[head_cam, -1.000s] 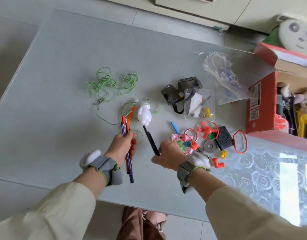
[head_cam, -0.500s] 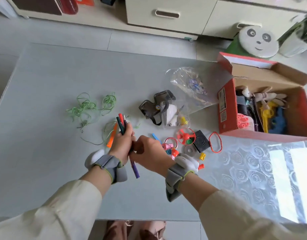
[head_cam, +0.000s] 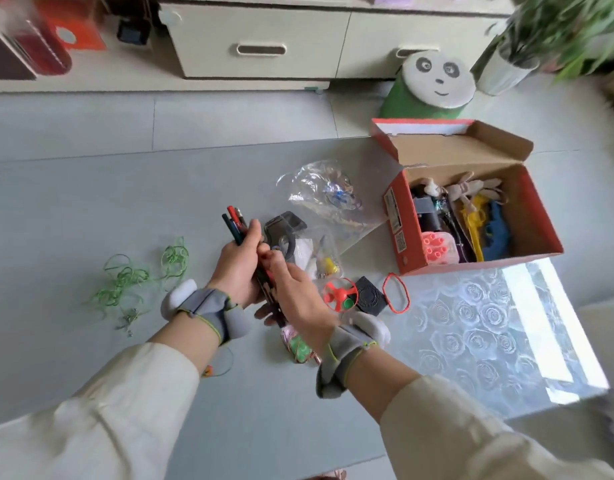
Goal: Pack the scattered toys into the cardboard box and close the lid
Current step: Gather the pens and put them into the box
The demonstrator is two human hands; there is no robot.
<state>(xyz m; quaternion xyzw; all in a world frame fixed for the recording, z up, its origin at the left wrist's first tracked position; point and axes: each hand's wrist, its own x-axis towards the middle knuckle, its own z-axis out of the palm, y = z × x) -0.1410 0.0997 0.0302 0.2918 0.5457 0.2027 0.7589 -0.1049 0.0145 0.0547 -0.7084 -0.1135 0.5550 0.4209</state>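
Together left hand [head_cam: 238,271] and right hand [head_cam: 296,299] grip the pens [head_cam: 233,224], well left of the cardboard box [head_cam: 485,264]

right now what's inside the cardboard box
The cardboard box holds a beige plush rabbit, a yellow toy, a blue toy, an orange studded piece and dark items. They cover the floor of the box, so anything beneath is hidden.

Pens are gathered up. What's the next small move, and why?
Probably carry the pens rightward, over the cardboard box: the left hand grips them as one bundle, the right hand steadies it, and the box stands open, lid up.
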